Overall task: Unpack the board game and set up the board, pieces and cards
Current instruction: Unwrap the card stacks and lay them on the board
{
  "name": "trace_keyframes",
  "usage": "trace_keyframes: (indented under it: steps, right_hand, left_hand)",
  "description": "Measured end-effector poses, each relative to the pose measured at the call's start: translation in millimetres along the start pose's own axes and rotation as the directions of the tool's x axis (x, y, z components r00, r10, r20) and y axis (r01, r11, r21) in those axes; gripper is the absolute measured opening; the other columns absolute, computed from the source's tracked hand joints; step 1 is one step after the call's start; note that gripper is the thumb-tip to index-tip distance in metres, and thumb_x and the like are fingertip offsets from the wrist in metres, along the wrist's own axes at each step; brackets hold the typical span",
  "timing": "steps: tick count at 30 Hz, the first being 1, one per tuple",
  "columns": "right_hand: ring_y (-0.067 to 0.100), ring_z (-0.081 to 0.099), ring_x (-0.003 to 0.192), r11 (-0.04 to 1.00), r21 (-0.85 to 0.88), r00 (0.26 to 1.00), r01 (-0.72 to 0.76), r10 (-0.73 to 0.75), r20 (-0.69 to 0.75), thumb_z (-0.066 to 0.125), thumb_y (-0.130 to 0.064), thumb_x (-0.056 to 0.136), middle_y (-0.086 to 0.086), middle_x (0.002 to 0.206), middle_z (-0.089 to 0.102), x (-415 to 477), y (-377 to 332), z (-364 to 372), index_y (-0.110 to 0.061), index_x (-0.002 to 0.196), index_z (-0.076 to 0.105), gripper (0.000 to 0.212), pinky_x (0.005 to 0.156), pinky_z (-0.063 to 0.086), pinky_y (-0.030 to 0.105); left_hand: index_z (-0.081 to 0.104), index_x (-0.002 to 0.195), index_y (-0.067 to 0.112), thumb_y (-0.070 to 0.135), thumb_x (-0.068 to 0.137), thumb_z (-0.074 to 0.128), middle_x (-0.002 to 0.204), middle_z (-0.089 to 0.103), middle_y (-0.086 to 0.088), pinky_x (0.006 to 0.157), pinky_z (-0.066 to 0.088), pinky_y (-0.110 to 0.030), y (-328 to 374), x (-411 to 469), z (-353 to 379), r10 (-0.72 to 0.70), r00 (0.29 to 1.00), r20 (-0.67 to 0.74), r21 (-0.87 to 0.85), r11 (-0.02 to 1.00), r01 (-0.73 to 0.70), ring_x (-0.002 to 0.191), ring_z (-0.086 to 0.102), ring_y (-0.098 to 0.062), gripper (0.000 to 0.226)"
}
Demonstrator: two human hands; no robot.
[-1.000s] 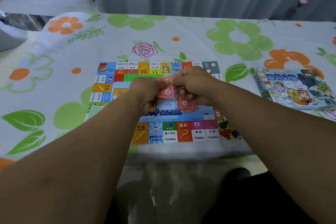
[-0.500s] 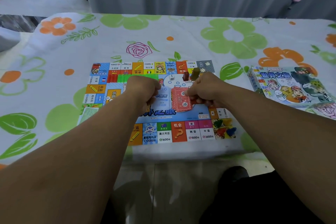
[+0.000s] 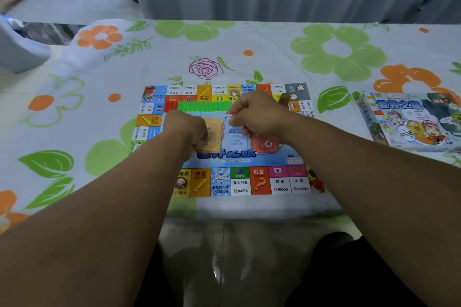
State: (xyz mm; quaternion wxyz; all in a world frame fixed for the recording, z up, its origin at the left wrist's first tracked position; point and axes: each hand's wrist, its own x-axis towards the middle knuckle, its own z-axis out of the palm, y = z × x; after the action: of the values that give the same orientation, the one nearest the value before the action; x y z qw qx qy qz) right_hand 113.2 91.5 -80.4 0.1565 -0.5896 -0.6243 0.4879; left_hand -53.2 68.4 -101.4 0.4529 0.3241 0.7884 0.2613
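The left hand [image 3: 185,132] grips a tan card stack [image 3: 213,134] over the colourful paper game board [image 3: 239,182] on the flowered table [image 3: 274,57]. The right hand [image 3: 259,114] curls above a red card stack [image 3: 264,146], its grasp hidden. The illustrated game box [image 3: 411,119] lies apart, rightward.

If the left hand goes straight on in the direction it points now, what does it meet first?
Probably the green row of pieces, just beyond the left hand and the tan cards it holds; its height above the board is unclear.
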Motion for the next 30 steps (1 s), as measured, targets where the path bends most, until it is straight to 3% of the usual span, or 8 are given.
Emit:
trace_keyframes:
  steps: [4,10,12,15,18,21,24,30]
  right_hand:
    - [0.019,0.065,0.066,0.996,-0.079,0.998,0.03,-0.026,0.052,0.064,0.002,0.093,0.019,0.114,0.062,14,-10,23,-0.005,0.132,0.054,0.041,0.052,0.048,0.03]
    - [0.021,0.067,0.07,0.991,-0.133,0.999,0.004,0.001,0.033,0.061,0.005,0.092,0.015,0.122,0.056,32,-11,38,-0.008,0.133,0.054,0.043,0.052,0.045,0.028]
    - [0.029,0.067,0.087,0.985,-0.17,1.0,0.017,-0.015,0.014,0.061,0.005,0.09,0.015,0.12,0.059,36,-12,41,-0.008,0.126,0.058,0.038,0.059,0.045,0.029]
    - [0.03,0.064,0.089,0.976,-0.217,0.999,0.018,-0.011,0.035,0.065,0.004,0.087,0.016,0.11,0.062,38,-16,47,-0.006,0.118,0.061,0.033,0.061,0.05,0.031]
    - [0.04,0.067,0.094,0.967,-0.256,0.999,0.001,0.008,0.033,0.07,0.006,0.08,0.036,0.123,0.057,36,-21,51,0.01,0.123,0.059,0.044,0.073,0.056,0.046]
    - [0.05,0.058,0.115,0.958,-0.288,0.999,-0.012,0.024,0.039,0.072,0.007,0.077,0.038,0.126,0.056,37,-24,54,0.018,0.12,0.057,0.047,0.088,0.051,0.067]
    - [0.035,0.06,0.078,0.95,-0.313,0.999,-0.006,0.02,0.042,0.063,0.009,0.08,0.027,0.086,0.056,41,-23,54,0.005,0.087,0.056,0.011,0.07,0.05,0.048]
    - [0.021,0.031,0.061,0.929,-0.371,0.996,-0.002,0.036,0.087,0.054,0.011,0.082,0.011,0.071,0.036,42,-23,54,-0.006,0.077,0.046,0.02,0.054,0.023,0.031]
  left_hand:
    - [0.056,0.076,0.001,-0.011,0.073,0.077,0.074,0.057,-0.016,0.051,0.041,-0.028,-10,1,-5,-0.029,1.0,0.002,0.087,0.996,0.029,0.057,0.049,-0.023,0.024]
    - [0.064,0.104,0.003,0.004,0.063,0.088,0.101,0.066,-0.014,0.077,0.059,-0.038,-18,4,-3,0.04,0.998,0.047,0.308,0.95,-0.053,0.089,0.064,-0.031,0.047]
    - [0.062,0.106,0.004,0.005,0.064,0.088,0.104,0.065,-0.013,0.073,0.056,-0.035,-20,4,-2,0.069,0.996,0.057,0.361,0.929,-0.085,0.092,0.063,-0.031,0.049]
    - [0.055,0.114,0.005,0.008,0.069,0.087,0.111,0.059,-0.012,0.058,0.044,-0.03,-22,1,-2,0.125,0.991,0.037,0.413,0.902,-0.129,0.088,0.057,-0.027,0.055]
    - [0.05,0.112,0.007,0.008,0.074,0.083,0.114,0.056,-0.012,0.05,0.034,-0.027,-24,3,-1,0.165,0.986,0.037,0.426,0.89,-0.165,0.078,0.05,-0.022,0.05]
    - [0.049,0.105,0.009,0.007,0.074,0.083,0.112,0.057,-0.013,0.049,0.032,-0.027,-25,4,-2,0.179,0.983,0.036,0.441,0.88,-0.176,0.069,0.046,-0.017,0.046]
    - [0.052,0.105,0.008,0.009,0.072,0.085,0.112,0.058,-0.012,0.049,0.033,-0.028,-26,4,-1,0.189,0.981,0.037,0.449,0.874,-0.186,0.076,0.051,-0.021,0.047]
    - [0.052,0.103,0.01,0.008,0.073,0.084,0.111,0.058,-0.012,0.048,0.032,-0.027,-27,6,1,0.188,0.982,0.036,0.448,0.875,-0.184,0.068,0.047,-0.016,0.043]
